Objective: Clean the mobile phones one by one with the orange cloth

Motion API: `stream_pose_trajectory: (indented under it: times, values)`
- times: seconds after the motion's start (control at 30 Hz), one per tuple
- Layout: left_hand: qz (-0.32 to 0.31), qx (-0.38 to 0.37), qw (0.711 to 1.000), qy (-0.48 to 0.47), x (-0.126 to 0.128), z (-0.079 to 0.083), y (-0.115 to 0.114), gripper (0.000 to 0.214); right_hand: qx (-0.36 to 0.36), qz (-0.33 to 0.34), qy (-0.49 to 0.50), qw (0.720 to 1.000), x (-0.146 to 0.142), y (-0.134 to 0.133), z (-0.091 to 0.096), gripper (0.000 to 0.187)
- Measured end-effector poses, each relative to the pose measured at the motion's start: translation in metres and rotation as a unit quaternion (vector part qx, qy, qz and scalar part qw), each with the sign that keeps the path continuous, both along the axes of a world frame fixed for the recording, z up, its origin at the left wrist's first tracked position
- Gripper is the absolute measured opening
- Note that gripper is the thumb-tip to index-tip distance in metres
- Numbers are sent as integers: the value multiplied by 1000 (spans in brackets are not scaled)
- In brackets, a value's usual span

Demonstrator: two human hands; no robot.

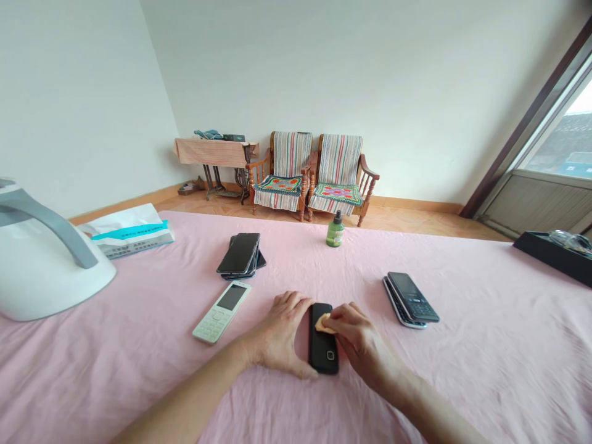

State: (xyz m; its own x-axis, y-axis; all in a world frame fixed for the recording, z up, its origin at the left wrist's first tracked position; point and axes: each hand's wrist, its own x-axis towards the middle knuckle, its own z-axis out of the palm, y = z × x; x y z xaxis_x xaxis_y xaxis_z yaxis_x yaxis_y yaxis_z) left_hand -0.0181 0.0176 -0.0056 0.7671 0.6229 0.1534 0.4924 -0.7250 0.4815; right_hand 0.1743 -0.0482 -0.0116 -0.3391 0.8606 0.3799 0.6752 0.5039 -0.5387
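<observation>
A black mobile phone lies lengthwise before me, with a small silver-rimmed square near its lower end. My left hand grips it from the left, fingertips at the top end and thumb at the bottom corner. Pinched in my right hand is a small pale-orange cloth, pressed against the phone's upper face. To the left rests a white keypad phone, below a stack of dark smartphones. Over on the right, a dark keypad phone sits on top of another phone.
A pink cloth covers the table. Toward its far edge stands a green spray bottle. At left are a white kettle and a tissue pack; at far right, a black tray. Two wooden chairs stand beyond.
</observation>
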Motion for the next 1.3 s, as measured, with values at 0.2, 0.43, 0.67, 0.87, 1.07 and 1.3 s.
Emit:
stream_pose_trajectory:
  times: [0.2, 0.43, 0.67, 0.87, 1.07, 1.3]
  values:
    - [4, 2, 1000, -2, 1, -1, 0, 93, -30, 13, 7, 999, -4, -17, -1, 36]
    - [2, -9, 1000, 1, 1, 1, 0, 91, 9, 9, 26, 1000, -3, 12, 1, 34]
    - [3, -5, 1000, -6, 1, -3, 1, 93, 0, 38, 33, 999, -15, 2, 5, 35]
    - [7, -4, 1000, -10, 2, -4, 1, 95, -17, 28, 48, 998, -19, -15, 4, 39]
    - [5, -14, 1000, -1, 1, 0, 0, 97, 41, -57, 39, 997, -7, 31, -9, 31]
    - [5, -13, 1000, 2, 0, -1, 0, 98, -27, -164, 121, 979, -9, 8, -22, 25]
